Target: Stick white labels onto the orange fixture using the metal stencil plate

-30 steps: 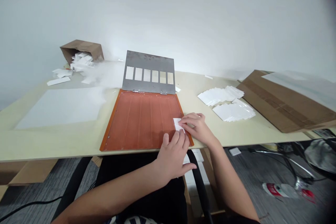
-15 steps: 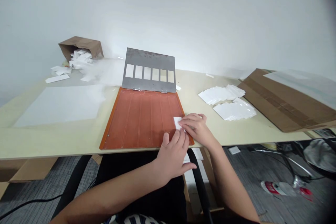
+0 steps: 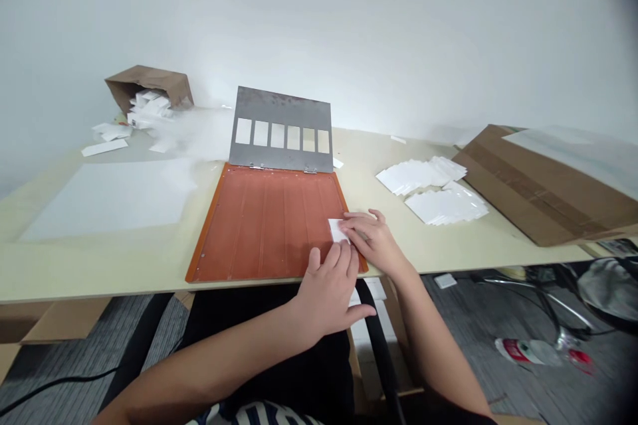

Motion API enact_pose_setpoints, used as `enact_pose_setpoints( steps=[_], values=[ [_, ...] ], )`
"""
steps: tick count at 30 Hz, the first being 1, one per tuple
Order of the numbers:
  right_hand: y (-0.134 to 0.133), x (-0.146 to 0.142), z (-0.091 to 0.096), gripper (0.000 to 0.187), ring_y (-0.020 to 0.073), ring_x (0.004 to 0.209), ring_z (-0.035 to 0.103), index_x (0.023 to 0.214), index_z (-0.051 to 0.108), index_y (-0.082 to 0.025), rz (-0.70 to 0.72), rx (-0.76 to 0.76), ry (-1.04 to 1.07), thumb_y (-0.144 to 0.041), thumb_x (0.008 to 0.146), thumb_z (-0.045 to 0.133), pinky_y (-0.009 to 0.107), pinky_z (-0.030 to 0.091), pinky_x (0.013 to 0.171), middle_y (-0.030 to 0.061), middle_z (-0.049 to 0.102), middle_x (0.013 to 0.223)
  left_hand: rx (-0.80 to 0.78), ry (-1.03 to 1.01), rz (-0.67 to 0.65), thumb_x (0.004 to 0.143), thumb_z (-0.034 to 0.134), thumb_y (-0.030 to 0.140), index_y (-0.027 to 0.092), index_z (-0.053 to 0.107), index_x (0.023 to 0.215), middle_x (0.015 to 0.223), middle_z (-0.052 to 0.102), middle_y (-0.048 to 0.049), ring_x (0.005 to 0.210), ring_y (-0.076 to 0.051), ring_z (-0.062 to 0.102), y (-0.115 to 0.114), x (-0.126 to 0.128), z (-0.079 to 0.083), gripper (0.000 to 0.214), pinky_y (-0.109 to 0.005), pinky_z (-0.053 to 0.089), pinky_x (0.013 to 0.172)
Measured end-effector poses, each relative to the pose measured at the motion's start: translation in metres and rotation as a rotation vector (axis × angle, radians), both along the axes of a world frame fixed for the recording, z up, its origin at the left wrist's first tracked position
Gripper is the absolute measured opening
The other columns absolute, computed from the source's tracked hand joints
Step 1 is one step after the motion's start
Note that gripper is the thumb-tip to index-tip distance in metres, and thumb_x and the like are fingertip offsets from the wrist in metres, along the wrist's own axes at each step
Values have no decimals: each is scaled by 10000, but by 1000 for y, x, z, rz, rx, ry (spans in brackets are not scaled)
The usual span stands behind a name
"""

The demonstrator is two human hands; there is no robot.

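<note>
An orange ribbed board (image 3: 264, 219) lies at the table's near edge, with a grey metal plate (image 3: 282, 129) hinged up at its far side; the plate has a row of several rectangular windows. A small white slip (image 3: 337, 229) lies on the board's near right corner. My right hand (image 3: 375, 239) rests on the slip's right side, fingers laid flat on it. My left hand (image 3: 329, 289) reaches over the board's near edge, its fingertips pressing the slip's near end.
Two fans of white slips (image 3: 433, 189) lie right of the board, with flattened cardboard (image 3: 543, 189) beyond them. A large white sheet (image 3: 109, 196) lies at left. A tipped brown box (image 3: 149, 86) spills white slips at the far left. Bottle and cables on the floor at right.
Both hands stay on the slip at the board's corner. The view has shifted slightly; nothing else has visibly moved.
</note>
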State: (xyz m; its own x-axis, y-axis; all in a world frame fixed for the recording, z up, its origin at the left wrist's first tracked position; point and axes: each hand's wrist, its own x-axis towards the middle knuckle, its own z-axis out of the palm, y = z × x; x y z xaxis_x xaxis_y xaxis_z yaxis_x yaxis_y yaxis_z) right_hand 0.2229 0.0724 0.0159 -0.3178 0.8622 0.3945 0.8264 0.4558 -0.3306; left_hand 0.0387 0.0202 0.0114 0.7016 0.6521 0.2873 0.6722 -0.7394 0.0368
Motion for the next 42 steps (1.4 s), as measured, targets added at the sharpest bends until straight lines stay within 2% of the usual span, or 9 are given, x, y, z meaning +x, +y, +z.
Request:
enact_pose_setpoints(
  steps=[5, 10, 19, 29, 35, 42],
  values=[
    [7, -2, 4, 251, 189, 942, 696, 975, 653, -258, 68, 24, 17, -264, 986, 403, 491, 321, 1119, 26, 750, 988, 2, 18, 10, 872, 325, 739, 79, 469, 1404, 1462, 459, -190, 1281, -333, 381, 0, 1, 1, 860, -476, 353, 979],
    [9, 0, 3, 249, 172, 958, 685, 990, 635, -245, 102, 41, 32, -240, 994, 386, 440, 371, 1086, 30, 743, 1054, -29, 23, 10, 873, 302, 747, 86, 469, 1406, 1500, 423, -184, 1301, -333, 365, 0, 1, 3, 865, -474, 353, 977],
    [10, 0, 9, 240, 186, 876, 673, 958, 632, -246, 82, -32, -3, -259, 992, 395, 444, 310, 1043, 25, 747, 987, -68, 18, -8, 888, 262, 733, 93, 444, 1425, 1489, 439, -182, 1290, -336, 369, 1, -2, 6, 855, -495, 330, 995],
    [9, 3, 11, 206, 174, 873, 681, 985, 641, -237, 132, -32, -14, -249, 988, 435, 403, 355, 971, 25, 751, 994, -96, 47, -13, 901, 283, 700, 97, 433, 1433, 1510, 420, -159, 1311, -330, 340, 1, -3, 9, 818, -515, 327, 1007],
    [7, 3, 9, 193, 199, 982, 683, 959, 653, -235, 133, -12, -37, -225, 981, 462, 421, 327, 975, 39, 749, 1059, -81, 48, -14, 891, 303, 715, 93, 439, 1425, 1502, 426, -162, 1281, -319, 356, 2, -3, 11, 831, -497, 335, 992],
    [4, 4, 6, 200, 221, 1051, 671, 931, 669, -238, 118, -16, -28, -253, 984, 477, 458, 276, 1013, 36, 750, 1080, -65, 35, -13, 848, 334, 769, 100, 468, 1401, 1471, 441, -172, 1272, -332, 349, 1, -2, 5, 879, -479, 329, 979]
  ],
)
